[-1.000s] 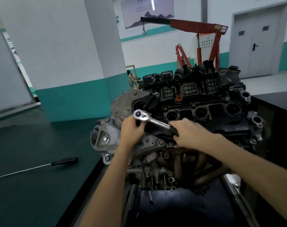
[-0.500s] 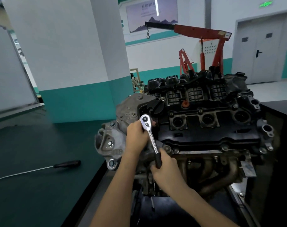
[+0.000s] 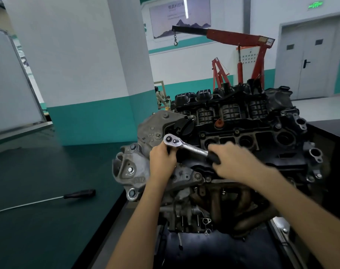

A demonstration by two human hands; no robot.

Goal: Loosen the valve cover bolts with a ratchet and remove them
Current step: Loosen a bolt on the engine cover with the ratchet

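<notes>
A chrome ratchet (image 3: 186, 146) with a black grip lies over the near left corner of the black valve cover (image 3: 242, 136) of the engine. Its round head sits at the cover's left end; the bolt under it is hidden. My left hand (image 3: 162, 159) grips just below the ratchet head, fingers curled around it. My right hand (image 3: 231, 161) is wrapped around the black handle, which points right and slightly toward me. Several small bolts (image 3: 237, 131) show along the cover's edges.
A long screwdriver (image 3: 79, 194) with a black handle lies on the dark green bench at the left. A red engine hoist (image 3: 241, 55) stands behind the engine. A white and teal pillar (image 3: 99, 74) rises at the back left. A dark cabinet (image 3: 332, 129) sits at the right.
The ratchet handle swung from pointing toward me back up to the right, my right hand going with it. My left hand stayed at the ratchet head.
</notes>
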